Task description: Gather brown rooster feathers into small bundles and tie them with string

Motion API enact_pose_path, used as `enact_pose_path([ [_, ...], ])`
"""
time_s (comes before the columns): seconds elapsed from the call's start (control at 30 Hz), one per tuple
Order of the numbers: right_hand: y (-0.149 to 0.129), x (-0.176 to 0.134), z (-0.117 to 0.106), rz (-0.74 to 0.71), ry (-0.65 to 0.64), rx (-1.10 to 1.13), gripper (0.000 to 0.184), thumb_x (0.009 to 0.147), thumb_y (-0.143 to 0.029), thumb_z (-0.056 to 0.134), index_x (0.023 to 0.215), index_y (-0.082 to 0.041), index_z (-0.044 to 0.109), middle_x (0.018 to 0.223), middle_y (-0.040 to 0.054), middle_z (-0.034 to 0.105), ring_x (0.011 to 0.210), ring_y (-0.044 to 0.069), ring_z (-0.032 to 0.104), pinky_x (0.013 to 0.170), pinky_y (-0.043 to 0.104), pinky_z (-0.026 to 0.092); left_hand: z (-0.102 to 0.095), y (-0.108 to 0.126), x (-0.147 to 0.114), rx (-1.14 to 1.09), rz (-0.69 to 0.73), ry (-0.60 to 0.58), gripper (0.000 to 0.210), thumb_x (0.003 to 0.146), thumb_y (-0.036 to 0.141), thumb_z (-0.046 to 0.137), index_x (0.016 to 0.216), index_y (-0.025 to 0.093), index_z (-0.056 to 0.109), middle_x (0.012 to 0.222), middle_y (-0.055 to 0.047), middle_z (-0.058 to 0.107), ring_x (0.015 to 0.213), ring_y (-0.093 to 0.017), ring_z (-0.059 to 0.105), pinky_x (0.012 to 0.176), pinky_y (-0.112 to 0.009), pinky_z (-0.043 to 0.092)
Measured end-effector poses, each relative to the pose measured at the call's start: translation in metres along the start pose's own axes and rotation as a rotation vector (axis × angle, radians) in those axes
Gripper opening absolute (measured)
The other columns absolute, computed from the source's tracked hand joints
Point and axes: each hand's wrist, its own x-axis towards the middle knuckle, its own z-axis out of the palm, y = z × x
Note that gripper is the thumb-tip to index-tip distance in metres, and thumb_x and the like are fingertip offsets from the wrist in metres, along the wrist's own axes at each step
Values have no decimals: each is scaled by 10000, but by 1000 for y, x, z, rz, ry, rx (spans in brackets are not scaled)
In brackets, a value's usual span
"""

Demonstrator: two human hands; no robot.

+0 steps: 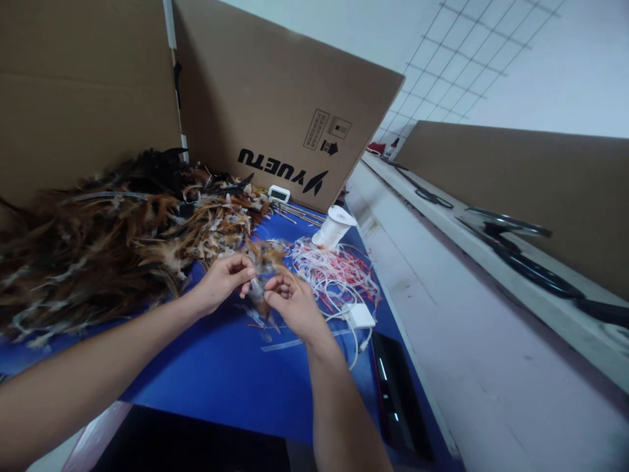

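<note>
Over the blue tabletop [211, 367], my left hand [228, 278] pinches thumb against finger on a small tuft of grey-brown feathers [259, 292]. Close beside it on the right, my right hand [289, 298] is closed too, its thumb and fingers on the same feathers. Exactly where each fingertip grips is partly hidden. Just beyond the hands lie some loose brown feathers [270, 252]. A large heap of brown, black and white feathers [122, 236] spreads to the left of my left hand.
A white spool [334, 227] stands behind tangled white and red strips [334, 269]. Nearby are a white charger with cable [360, 316], a dark phone-like slab [400, 393], a small white digital display [279, 193] and thin sticks [304, 214]. Cardboard panels [275, 85] rise behind; scissors [432, 196] lie on the right ledge.
</note>
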Motion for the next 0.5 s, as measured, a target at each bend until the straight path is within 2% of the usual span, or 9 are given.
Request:
enact_pose_path([
  [0.13, 7, 2, -1, -4, 15, 32, 134, 691, -157, 543, 789, -191, 629, 661, -34, 622, 575, 102, 591, 574, 230, 500, -1, 0, 0, -70, -30, 27, 296, 700, 365, 770, 701, 153, 564, 506, 55, 544, 413, -59, 481, 426, -172, 413],
  [0.23, 12, 3, 1, -20, 40, 12, 141, 685, -169, 587, 815, -191, 637, 712, -11, 655, 627, 120, 615, 616, 256, 519, -1, 2, 0, -123, -60, 42, 317, 697, 374, 777, 698, 153, 550, 477, 58, 531, 402, -54, 466, 423, -164, 395],
  [0.5, 13, 0, 18, -79, 72, 5, 152, 715, -217, 673, 862, -207, 635, 736, -6, 684, 648, 136, 632, 632, 258, 507, 2, -1, -1, -170, -78, 45, 327, 688, 379, 786, 703, 153, 550, 462, 58, 531, 400, -55, 468, 436, -165, 391],
])
